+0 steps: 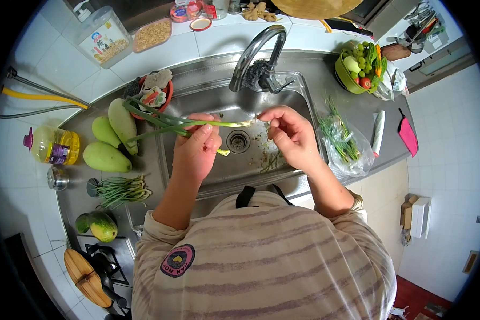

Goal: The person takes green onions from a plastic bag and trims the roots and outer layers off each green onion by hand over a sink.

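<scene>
Over the sink [197,178], my left hand [197,146] is closed around green onions [229,125]. Their long leaves stretch to the upper left, and one pale root end points right. A second, shorter white end hangs below my left fingers. At the tip of the longer stalk, my right hand [290,138] has its fingers curled in a pinch at the roots. Bits of root and peel [272,160] lie on the sink floor beside the drain [238,141].
A faucet [256,53] arches over the sink's back. Right are a plastic bag with green onions [344,141] and a green basket of produce [349,80]. Left are pale green gourds [106,157], a green onion bunch [122,191], an oil bottle [53,145] and a red bowl [168,96].
</scene>
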A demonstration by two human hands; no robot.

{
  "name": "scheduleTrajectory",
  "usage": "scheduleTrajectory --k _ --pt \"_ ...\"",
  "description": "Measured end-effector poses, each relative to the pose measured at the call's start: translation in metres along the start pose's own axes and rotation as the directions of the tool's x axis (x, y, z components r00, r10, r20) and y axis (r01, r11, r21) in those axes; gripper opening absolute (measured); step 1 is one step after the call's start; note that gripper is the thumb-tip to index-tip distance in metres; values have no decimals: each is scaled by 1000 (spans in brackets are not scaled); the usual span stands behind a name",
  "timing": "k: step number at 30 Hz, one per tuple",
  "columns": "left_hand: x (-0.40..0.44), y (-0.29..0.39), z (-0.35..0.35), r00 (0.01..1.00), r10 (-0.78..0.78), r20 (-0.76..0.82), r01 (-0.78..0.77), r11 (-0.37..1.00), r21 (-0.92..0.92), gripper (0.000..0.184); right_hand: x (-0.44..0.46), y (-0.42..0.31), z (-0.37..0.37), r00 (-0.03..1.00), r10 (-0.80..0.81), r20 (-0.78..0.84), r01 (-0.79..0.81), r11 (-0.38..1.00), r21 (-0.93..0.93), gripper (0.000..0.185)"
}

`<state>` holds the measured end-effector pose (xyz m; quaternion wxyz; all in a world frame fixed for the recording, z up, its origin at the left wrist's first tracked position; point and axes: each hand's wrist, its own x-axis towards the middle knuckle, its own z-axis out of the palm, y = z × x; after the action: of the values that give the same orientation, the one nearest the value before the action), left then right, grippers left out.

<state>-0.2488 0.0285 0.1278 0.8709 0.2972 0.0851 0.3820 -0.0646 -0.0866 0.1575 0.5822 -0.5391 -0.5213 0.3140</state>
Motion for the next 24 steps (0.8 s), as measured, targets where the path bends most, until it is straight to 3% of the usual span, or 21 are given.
scheduleTrajectory --k 2,4,5,8,11,15,24 --pt "-1 2 7 999 -31 7 31 997 71 17 5 -15 4 996 -86 -2 86 996 -28 23" --pt "-2 3 10 999 -37 31 34 995 98 18 8 -33 11 990 -126 66 141 941 -308 29" --pt "-2 3 11 998 -40 52 33 992 125 18 12 -22 18 940 -341 9 324 884 -338 28" --pt "-2 3 10 996 -51 68 41 990 136 18 15 -15 13 896 -429 111 432 788 -439 21" --pt "-3 2 12 990 -143 15 140 979 145 17 13 -18 14 895 -429 122 425 738 -524 16" --pt "-4 3 14 990 -123 72 105 970 218 16 11 -21 17 902 -411 136 411 714 -567 18" --pt "-4 5 22 995 -99 -11 97 943 319 13 12 -24 18 878 -440 188 467 703 -536 13"
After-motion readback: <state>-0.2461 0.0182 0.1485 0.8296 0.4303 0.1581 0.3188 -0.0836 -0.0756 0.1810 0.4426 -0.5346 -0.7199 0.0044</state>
